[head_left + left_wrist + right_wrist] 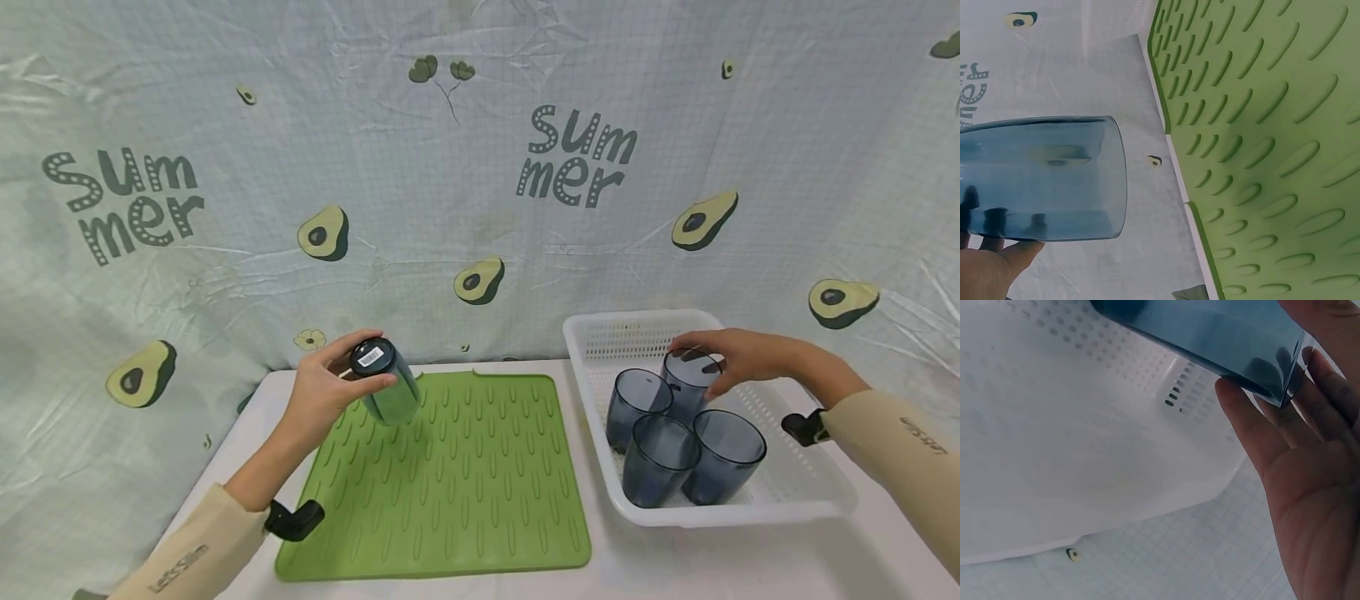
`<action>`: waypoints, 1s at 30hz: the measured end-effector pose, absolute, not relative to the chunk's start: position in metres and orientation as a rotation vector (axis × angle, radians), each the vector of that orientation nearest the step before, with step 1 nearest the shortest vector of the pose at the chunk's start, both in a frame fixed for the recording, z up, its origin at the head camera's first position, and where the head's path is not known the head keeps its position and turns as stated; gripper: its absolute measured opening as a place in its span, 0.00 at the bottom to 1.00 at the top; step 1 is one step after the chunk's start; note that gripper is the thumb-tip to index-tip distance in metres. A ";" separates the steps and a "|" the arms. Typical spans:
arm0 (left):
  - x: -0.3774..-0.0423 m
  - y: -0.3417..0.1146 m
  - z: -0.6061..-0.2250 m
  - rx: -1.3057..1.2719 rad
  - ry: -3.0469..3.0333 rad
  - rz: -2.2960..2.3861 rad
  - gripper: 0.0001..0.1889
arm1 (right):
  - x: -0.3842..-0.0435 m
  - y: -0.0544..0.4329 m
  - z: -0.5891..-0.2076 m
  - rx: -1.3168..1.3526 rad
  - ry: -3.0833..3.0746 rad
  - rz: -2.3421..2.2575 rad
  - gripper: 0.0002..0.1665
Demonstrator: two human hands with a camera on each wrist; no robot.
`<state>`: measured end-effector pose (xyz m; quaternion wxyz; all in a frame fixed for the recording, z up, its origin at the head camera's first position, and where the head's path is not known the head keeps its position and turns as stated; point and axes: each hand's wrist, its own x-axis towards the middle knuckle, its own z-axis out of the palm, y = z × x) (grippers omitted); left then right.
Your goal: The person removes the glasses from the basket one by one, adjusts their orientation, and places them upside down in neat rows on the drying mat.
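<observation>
My left hand (324, 385) holds a blue-grey drinking glass (397, 397) above the far left part of a green ridged mat (465, 479). This glass is upside down and tilted, its dark base with a white barcode label facing up; in the left wrist view its clear open end (1094, 187) points toward the mat. At the right, my right hand (753, 360) grips the rim of another blue-grey glass (684, 398), which stands in a white plastic basket (787, 510). Fingers and thumb lie on either side of that glass (1210, 337) in the right wrist view.
Close against the gripped glass stand three more glasses: one at the left (637, 408), one in front (656, 467), one at the right (723, 462). Basket and mat lie side by side on a white table (622, 567). Behind hangs a printed cloth (420, 167) with avocados.
</observation>
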<state>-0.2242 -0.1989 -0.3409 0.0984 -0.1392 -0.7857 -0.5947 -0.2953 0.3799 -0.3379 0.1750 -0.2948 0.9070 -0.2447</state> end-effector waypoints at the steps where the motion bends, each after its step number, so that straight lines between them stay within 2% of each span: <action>1: -0.225 -0.199 -0.342 -0.407 -2.325 -1.761 0.34 | -0.296 0.379 -0.338 -0.830 2.575 -0.687 0.54; 30: -0.239 -0.209 -0.356 -0.279 -2.338 -1.740 0.34 | -0.301 0.377 -0.339 -0.704 2.575 -0.735 0.58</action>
